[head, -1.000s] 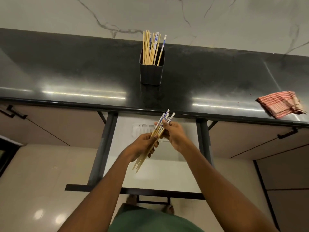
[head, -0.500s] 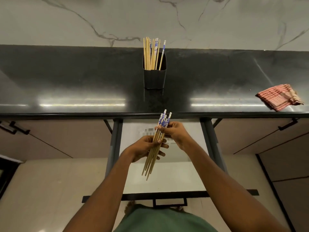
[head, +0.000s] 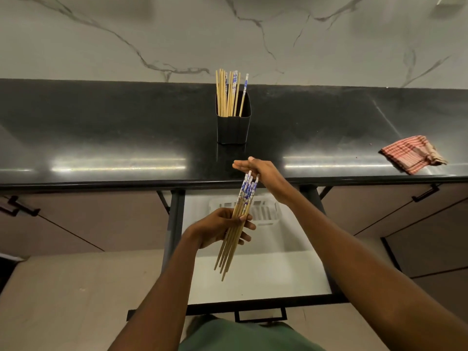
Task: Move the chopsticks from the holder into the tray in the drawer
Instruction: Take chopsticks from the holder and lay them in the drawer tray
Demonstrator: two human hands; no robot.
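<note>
The head camera looks down over a black counter (head: pixel 101 138) and an open drawer (head: pixel 266 274) below its front edge. The left hand (head: pixel 222 230) has its fingers wrapped around a bundle of chopsticks (head: pixel 236 224), gripped near the middle, likely so the sticks stay gathered and balanced over the drawer. The bundle's long axis runs steeply on a slant: the blue-patterned ends point up and away toward the counter edge, the plain tips down and toward the person. The right hand (head: pixel 260 171) is above those upper ends with fingers spread and holding nothing; whether it touches them is hard to tell. A white tray (head: pixel 268 211) sits at the back of the drawer, just behind the bundle. More chopsticks stand upright in the black holder (head: pixel 233 127) on the counter. A checked cloth (head: pixel 410 154) lies well to the right.
</note>
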